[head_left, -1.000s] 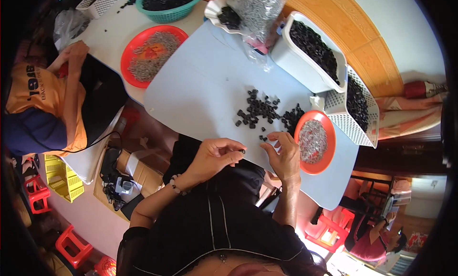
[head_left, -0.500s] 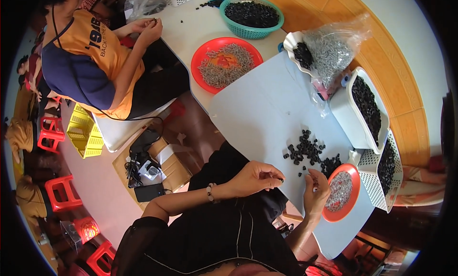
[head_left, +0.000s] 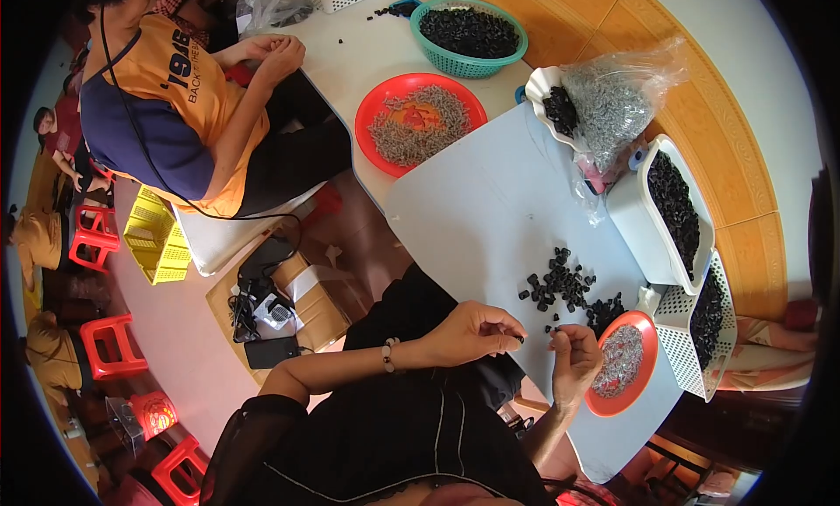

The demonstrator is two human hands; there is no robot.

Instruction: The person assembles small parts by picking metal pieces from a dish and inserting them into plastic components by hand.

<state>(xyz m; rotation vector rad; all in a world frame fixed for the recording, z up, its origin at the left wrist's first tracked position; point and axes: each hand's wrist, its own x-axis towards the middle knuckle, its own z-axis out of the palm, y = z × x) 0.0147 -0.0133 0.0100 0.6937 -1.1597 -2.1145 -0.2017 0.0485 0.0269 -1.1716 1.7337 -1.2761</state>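
My left hand, a beaded bracelet at its wrist, is closed in a pinch over the near table edge. A small black plastic part shows at its fingertips. Just to the right, my right hand is closed with thumb and fingers together; what they hold is too small to make out. Beyond the hands, loose black plastic parts lie in a pile on the pale table. Beside my right hand is an orange-red plate of small silver metal pieces.
A white tub and a white perforated basket, both with black parts, line the right side. A clear bag of metal pieces lies farther back. Another person sits at the left near a red plate and a green basket.
My right hand has closed its fingers, which stood apart before, and its tips have moved slightly left, nearer my left hand. My left hand keeps its pinch.
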